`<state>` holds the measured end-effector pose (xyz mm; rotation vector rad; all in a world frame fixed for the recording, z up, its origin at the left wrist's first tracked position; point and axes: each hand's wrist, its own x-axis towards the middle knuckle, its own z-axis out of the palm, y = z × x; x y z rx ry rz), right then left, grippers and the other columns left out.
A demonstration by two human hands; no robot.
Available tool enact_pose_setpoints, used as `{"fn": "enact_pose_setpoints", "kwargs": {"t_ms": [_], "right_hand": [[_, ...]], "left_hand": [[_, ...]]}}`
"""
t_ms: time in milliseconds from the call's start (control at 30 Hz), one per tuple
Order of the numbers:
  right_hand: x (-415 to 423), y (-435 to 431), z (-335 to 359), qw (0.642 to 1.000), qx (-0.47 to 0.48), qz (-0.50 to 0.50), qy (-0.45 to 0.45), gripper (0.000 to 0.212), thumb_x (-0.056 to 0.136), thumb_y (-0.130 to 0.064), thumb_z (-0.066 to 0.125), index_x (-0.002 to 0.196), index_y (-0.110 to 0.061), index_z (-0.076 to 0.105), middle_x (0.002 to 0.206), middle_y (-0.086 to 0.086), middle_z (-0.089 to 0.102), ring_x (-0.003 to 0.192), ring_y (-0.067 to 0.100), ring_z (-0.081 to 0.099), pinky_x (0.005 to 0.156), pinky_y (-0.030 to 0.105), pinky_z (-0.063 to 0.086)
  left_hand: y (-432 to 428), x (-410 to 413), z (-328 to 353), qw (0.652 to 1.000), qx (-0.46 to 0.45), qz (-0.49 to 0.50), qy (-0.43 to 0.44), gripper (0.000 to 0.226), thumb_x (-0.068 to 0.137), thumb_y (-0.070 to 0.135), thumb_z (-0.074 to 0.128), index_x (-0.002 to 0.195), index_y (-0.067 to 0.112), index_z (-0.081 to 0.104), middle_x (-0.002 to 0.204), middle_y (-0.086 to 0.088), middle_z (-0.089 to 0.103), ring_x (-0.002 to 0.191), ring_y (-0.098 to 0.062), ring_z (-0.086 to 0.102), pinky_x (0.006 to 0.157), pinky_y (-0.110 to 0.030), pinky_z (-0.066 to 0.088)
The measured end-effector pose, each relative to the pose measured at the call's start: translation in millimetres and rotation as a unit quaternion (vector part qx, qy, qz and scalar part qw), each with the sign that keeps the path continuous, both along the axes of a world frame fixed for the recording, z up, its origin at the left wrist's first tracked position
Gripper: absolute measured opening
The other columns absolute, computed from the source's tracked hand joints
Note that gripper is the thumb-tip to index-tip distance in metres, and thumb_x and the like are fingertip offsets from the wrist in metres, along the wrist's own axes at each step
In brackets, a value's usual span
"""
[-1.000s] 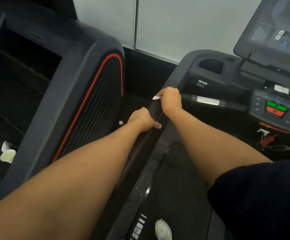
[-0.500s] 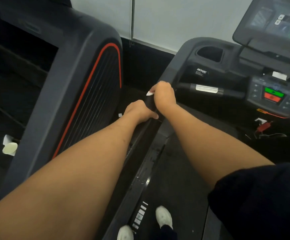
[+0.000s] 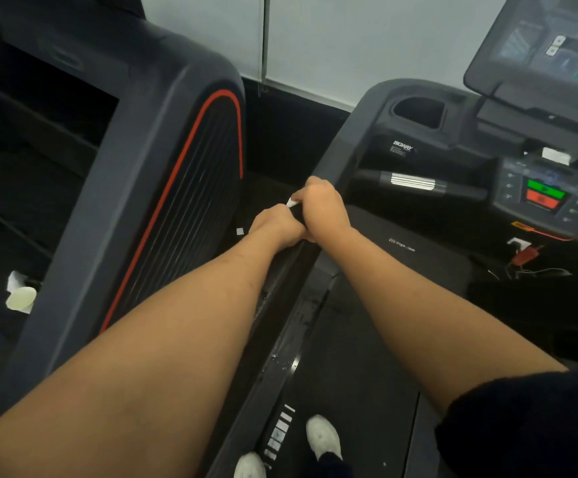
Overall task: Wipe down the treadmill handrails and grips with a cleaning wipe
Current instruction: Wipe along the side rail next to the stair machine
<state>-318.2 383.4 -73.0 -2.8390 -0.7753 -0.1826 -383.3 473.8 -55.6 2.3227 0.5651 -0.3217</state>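
"BIGWAY" label (image 3: 403, 146) on dark treadmill console (image 3: 377, 108), belt lettering unreadable

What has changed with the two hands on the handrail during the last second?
The gap between the hands has closed: the left hand on the handrail now touches the right hand, which a second ago gripped a little farther up. Nothing was let go. The right hand stays closed on the wipe, of which only a white corner shows. Both shoes have come into sight below, so the camera tilted down.
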Motion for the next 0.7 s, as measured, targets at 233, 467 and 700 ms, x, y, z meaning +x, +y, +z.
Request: {"fn": "enact_pose_setpoints", "kwargs": {"t_ms": [233,467,700], "right_hand": [[21.6,15.1,17.4,1.0,-0.011,-0.021,0.015,0.022,0.09,-0.006,0.061,0.109,-0.011,0.069,0.11,0.011,0.057,0.095,0.025,0.056,0.08,0.034,0.049],[11.9,22.3,22.0,0.996,-0.078,0.039,-0.002,0.02,0.088,-0.012,0.067,0.107,-0.008,0.067,0.106,0.009,0.055,0.086,0.021,0.051,0.073,0.033,0.049],[13.1,23.4,13.4,0.997,-0.062,0.049,-0.026,0.015,0.088,-0.008,0.066,0.102,-0.007,0.068,0.103,0.009,0.054,0.09,0.023,0.051,0.075,0.033,0.05]], "left_hand": [[0.4,2.0,-2.0,0.999,-0.032,0.015,0.017,0.042,0.073,0.044,0.085,0.086,0.02,0.053,0.089,-0.003,0.063,0.084,-0.021,0.063,0.082,-0.04,0.057],[-1.9,0.3,2.7,0.999,-0.028,0.014,0.014,0.037,0.078,0.042,0.082,0.089,0.018,0.056,0.085,-0.001,0.062,0.082,-0.02,0.062,0.085,-0.041,0.057],[0.3,0.9,3.2,0.999,-0.034,0.003,0.015,0.036,0.078,0.042,0.083,0.09,0.019,0.058,0.085,0.0,0.062,0.079,-0.018,0.06,0.084,-0.039,0.056]]}}
